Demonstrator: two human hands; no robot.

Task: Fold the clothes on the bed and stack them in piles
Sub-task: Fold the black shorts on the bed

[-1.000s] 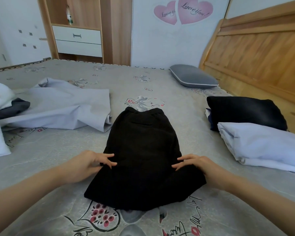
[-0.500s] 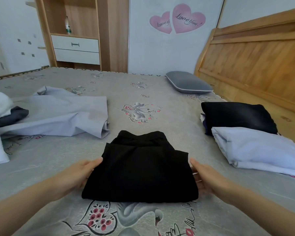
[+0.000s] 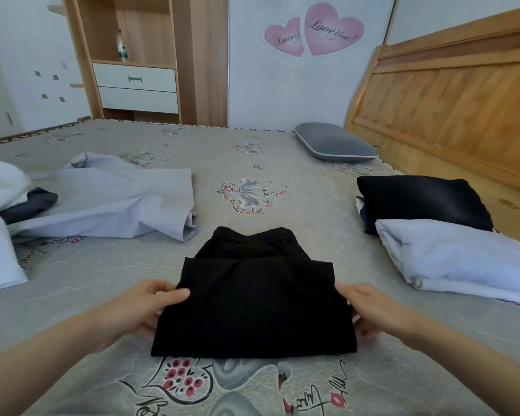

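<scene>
Unfolded pale shirt (image 3: 111,202) lies far left w/ white and dark items, apparently awaiting folding. Left hand (image 3: 141,310) grasps left edge of black garment (image 3: 252,301), thumb on top, fingers under. Garment sits centre on bed (image 3: 282,163), folded once; knit-like, matte, roughly square. Right hand (image 3: 370,310) grasps opposite edge likewise, prob. to lift. Right: folded black pile (image 3: 424,202), folded pale pile (image 3: 463,262), smooth cloth.
</scene>
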